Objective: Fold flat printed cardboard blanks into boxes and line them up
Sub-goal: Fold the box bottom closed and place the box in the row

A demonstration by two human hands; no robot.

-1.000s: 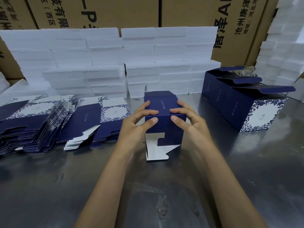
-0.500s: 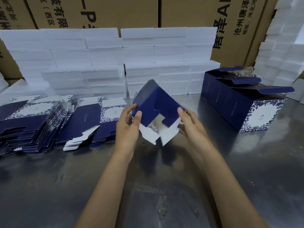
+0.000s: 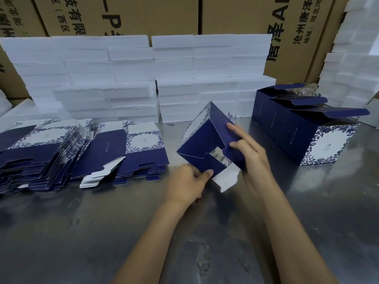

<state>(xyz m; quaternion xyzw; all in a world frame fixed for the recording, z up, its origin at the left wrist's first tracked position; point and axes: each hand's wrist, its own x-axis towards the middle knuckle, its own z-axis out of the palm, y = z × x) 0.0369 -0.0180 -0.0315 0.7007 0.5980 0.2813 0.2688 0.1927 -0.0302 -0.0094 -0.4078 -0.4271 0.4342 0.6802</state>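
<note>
On my far left the flat blanks (image 3: 41, 156) sit in fanned stacks on the steel table (image 3: 61, 232), untouched. Moving in, my left hand (image 3: 187, 184) pinches the near lower flap of the half-formed box (image 3: 202, 144) — thumb on top, fingers hidden under it. The box is tipped on a corner above the table, its open bottom turned toward me, white tab hanging down. My right hand (image 3: 251, 158) grips the right-side flap, closer to the seam — I reckon it tucks first. Far right, the finished boxes (image 3: 303, 132) stand in a row.
</note>
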